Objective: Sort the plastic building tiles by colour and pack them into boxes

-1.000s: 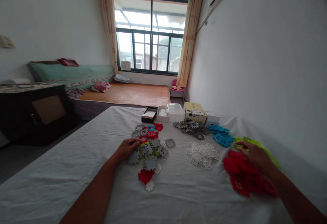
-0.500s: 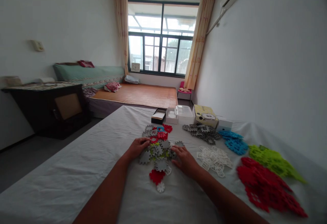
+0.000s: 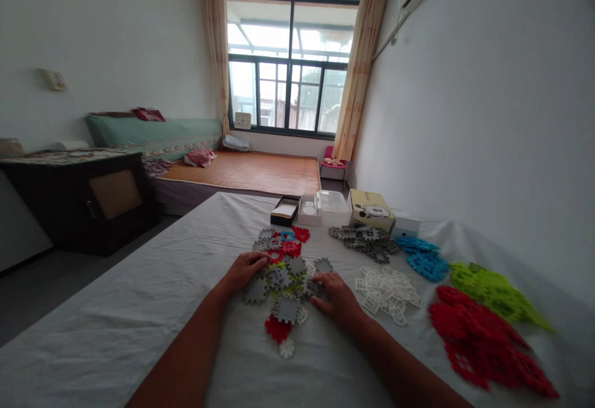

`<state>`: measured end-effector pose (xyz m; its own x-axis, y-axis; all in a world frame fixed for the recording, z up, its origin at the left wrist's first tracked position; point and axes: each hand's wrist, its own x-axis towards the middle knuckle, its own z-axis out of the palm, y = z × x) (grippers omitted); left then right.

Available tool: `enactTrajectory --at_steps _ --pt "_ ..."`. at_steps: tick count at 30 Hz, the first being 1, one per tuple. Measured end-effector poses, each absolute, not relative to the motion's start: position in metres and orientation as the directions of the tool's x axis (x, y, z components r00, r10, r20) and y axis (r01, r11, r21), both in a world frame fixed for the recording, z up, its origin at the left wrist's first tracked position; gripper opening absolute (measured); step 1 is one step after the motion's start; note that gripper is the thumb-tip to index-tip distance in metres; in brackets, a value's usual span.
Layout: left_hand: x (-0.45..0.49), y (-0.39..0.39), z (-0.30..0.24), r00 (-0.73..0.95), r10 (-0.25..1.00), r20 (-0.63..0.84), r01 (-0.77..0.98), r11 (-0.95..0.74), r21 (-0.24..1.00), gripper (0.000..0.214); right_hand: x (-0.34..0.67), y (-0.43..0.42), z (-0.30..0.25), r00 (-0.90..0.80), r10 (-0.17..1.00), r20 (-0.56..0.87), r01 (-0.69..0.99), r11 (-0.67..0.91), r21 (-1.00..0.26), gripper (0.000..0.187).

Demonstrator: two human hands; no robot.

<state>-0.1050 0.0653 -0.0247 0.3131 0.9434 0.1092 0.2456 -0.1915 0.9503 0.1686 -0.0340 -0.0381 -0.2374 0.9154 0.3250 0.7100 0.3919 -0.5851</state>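
A mixed heap of flat interlocking plastic pieces lies on the white cloth in front of me, with a grey toothed tile (image 3: 286,309) at its near side. My left hand (image 3: 245,271) is at the heap's left edge, thumb and fingertips pressed together; whatever is between them is hidden. At the right edge is my right hand (image 3: 338,296), thumb and fingers apart, fingertips against the grey pieces. Lime-green pieces show among the grey ones. A red piece (image 3: 279,328) and a small white gear-shaped piece (image 3: 287,348) lie below the heap.
Right of my right hand are piles of white pieces (image 3: 388,290), grey pieces (image 3: 365,240), blue pieces (image 3: 424,259), lime-green pieces (image 3: 497,293) and red pieces (image 3: 483,340). Behind stand a black open box (image 3: 284,211), a clear plastic container (image 3: 332,208) and a yellow box (image 3: 372,206).
The view has shifted slightly, so most things sit a little further left. Both hands stay at the heap's edges, and the grey tiles between them have shifted slightly.
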Motion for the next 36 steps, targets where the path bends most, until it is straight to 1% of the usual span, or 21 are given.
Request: enactTrajectory --at_steps 3,5,7,8,10,12,14,16,18,19,22,24,26,28,29,31,33,36 --pt "-0.105 0.065 -0.024 0.305 0.946 0.107 0.230 -0.182 0.956 0.038 0.171 -0.034 -0.040 -0.181 0.935 0.305 0.658 0.346 -0.669 0.050" --pt "-0.105 0.065 -0.026 0.306 0.947 0.103 0.219 -0.175 0.960 0.038 0.178 -0.029 -0.040 -0.142 0.943 0.300 0.607 0.322 -0.726 0.049" --pt "-0.106 0.066 -0.027 0.308 0.946 0.104 0.214 -0.176 0.961 0.038 0.194 -0.016 -0.037 -0.100 0.940 0.327 0.609 0.318 -0.727 0.044" --pt "-0.106 0.067 -0.028 0.309 0.945 0.107 0.213 -0.178 0.961 0.038 0.206 -0.007 -0.033 -0.081 0.932 0.353 0.646 0.319 -0.694 0.043" --pt "-0.107 0.067 -0.029 0.311 0.944 0.108 0.211 -0.180 0.961 0.037 0.237 0.014 -0.022 -0.043 0.911 0.410 0.780 0.287 -0.556 0.040" --pt "-0.107 0.068 -0.030 0.313 0.943 0.112 0.203 -0.182 0.962 0.036 0.272 0.035 -0.010 0.014 0.892 0.452 0.894 0.192 -0.406 0.038" --pt "-0.108 0.069 -0.031 0.320 0.940 0.116 0.194 -0.185 0.963 0.036 0.302 0.051 0.002 0.084 0.878 0.471 0.934 0.095 -0.345 0.036" --pt "-0.108 0.070 -0.033 0.322 0.940 0.116 0.191 -0.184 0.964 0.036 0.318 0.060 0.009 0.124 0.873 0.471 0.941 0.048 -0.336 0.035" --pt "-0.108 0.071 -0.034 0.320 0.941 0.111 0.188 -0.177 0.966 0.036 0.317 0.061 0.010 0.098 0.881 0.463 0.948 0.059 -0.313 0.035" --pt "-0.108 0.071 -0.034 0.319 0.942 0.109 0.184 -0.175 0.967 0.036 0.309 0.059 0.008 0.060 0.890 0.453 0.950 0.088 -0.299 0.034" --pt "-0.107 0.071 -0.034 0.322 0.941 0.107 0.179 -0.172 0.969 0.034 0.269 0.047 -0.005 -0.115 0.911 0.397 0.933 0.236 -0.270 0.032" --pt "-0.107 0.070 -0.033 0.324 0.940 0.109 0.187 -0.177 0.966 0.034 0.238 0.036 -0.017 -0.248 0.911 0.330 0.901 0.342 -0.267 0.034" --pt "-0.107 0.068 -0.031 0.323 0.939 0.116 0.198 -0.187 0.962 0.035 0.214 0.025 -0.026 -0.318 0.912 0.260 0.883 0.385 -0.269 0.038" --pt "-0.107 0.066 -0.030 0.318 0.940 0.123 0.208 -0.196 0.958 0.036 0.200 0.017 -0.033 -0.302 0.926 0.228 0.897 0.357 -0.261 0.039" --pt "-0.107 0.066 -0.029 0.316 0.941 0.123 0.209 -0.195 0.958 0.036 0.196 0.014 -0.036 -0.273 0.933 0.236 0.910 0.330 -0.251 0.037" --pt "-0.107 0.066 -0.030 0.309 0.944 0.116 0.201 -0.185 0.962 0.036 0.193 0.009 -0.038 -0.239 0.933 0.271 0.929 0.301 -0.216 0.031" --pt "-0.107 0.068 -0.031 0.303 0.947 0.105 0.186 -0.166 0.968 0.037 0.194 0.006 -0.038 -0.246 0.921 0.302 0.937 0.305 -0.168 0.026" --pt "-0.106 0.069 -0.032 0.295 0.952 0.083 0.166 -0.136 0.977 0.037 0.197 0.004 -0.036 -0.237 0.909 0.344 0.950 0.291 -0.115 0.028"
